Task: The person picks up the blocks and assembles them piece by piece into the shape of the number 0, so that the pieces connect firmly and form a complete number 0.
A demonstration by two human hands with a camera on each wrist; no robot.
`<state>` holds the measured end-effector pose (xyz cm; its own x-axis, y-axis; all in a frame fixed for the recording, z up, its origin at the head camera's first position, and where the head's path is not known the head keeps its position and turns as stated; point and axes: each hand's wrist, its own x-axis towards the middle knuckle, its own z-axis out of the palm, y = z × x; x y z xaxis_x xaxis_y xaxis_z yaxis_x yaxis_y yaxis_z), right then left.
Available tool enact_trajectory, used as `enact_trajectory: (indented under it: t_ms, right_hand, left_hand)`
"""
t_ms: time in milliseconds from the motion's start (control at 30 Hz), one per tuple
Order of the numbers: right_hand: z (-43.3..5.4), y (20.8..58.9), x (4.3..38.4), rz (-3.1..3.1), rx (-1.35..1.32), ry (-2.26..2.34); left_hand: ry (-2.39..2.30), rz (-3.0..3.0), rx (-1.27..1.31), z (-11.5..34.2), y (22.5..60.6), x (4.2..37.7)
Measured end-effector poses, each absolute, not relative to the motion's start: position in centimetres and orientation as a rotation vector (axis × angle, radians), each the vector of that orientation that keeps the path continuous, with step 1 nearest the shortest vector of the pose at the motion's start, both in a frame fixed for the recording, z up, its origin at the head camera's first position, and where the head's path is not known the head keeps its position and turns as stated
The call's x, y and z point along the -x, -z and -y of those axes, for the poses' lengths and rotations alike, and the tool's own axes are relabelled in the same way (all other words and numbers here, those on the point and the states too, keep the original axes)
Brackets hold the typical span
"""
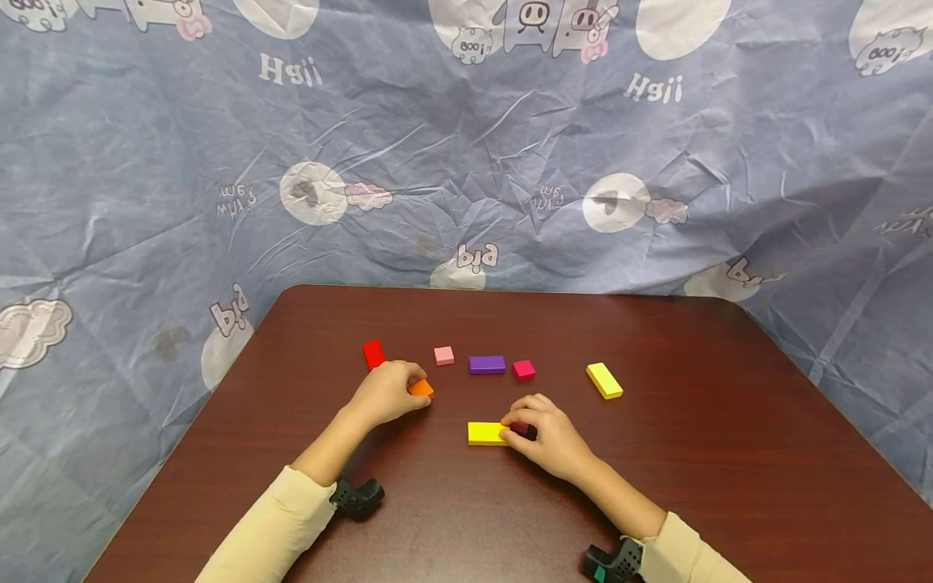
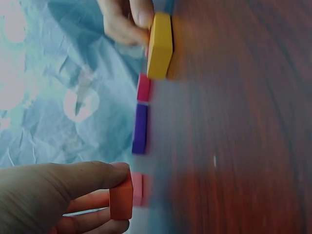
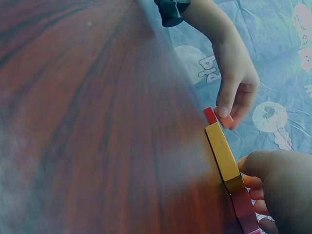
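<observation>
One near yellow block (image 1: 484, 434), lying left-to-right, juts left from my pinching right hand (image 1: 550, 437); my left hand (image 1: 388, 392) pinches an orange block (image 1: 420, 389), farther left.

Cartoon-printed cloth (image 1: 452, 154) backs the brown table (image 1: 729, 453), leaving the room type unclear.

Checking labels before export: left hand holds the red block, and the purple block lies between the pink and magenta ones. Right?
One slip: the left hand holds the orange block, not the red block. The left wrist view shows it. The purple block does lie between the pink block and the magenta block.
</observation>
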<state>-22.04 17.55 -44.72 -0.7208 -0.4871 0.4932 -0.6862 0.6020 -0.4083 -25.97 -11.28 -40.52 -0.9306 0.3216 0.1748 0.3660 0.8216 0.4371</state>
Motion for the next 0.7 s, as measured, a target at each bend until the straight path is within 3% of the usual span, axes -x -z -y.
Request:
enact_trajectory:
  t_ms: [700]
  right_hand:
    - [-17.5, 44.4, 21.9, 2.530, -0.930, -0.844]
  left_hand:
    - [0.649, 2.884, 0.812, 7.5, 41.2, 23.7]
